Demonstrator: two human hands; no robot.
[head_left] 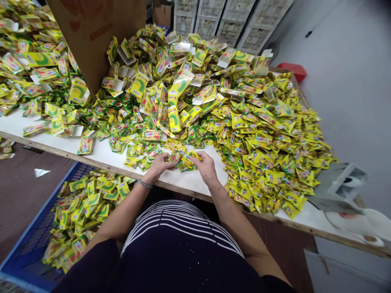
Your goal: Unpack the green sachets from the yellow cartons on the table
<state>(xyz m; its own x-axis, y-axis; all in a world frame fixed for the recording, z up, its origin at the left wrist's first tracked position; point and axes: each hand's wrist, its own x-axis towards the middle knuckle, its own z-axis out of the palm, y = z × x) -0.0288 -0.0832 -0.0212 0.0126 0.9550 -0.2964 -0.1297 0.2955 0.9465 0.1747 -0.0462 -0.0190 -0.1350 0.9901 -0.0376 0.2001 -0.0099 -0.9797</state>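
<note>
Close to the table's front edge, my left hand (161, 165) pinches a small green sachet (175, 158) between thumb and fingers. Just to the right, my right hand (207, 166) has its fingertips closed on a yellow sachet (192, 158). More small sachets (143, 156) lie loosely beside and behind my left hand. Beyond both hands, yellow and green cartons (174, 118), some with open white flaps, are heaped on green sachets. A large mound of yellow sachets (262, 142) lies to the right of my right hand.
A blue crate (23, 248) full of filled-looking cartons stands on the floor at left. An upright brown cardboard sheet (97, 36) divides the heaps on the white table (100, 151). White baskets (207, 22) are stacked behind. A grey device (339, 187) sits at right.
</note>
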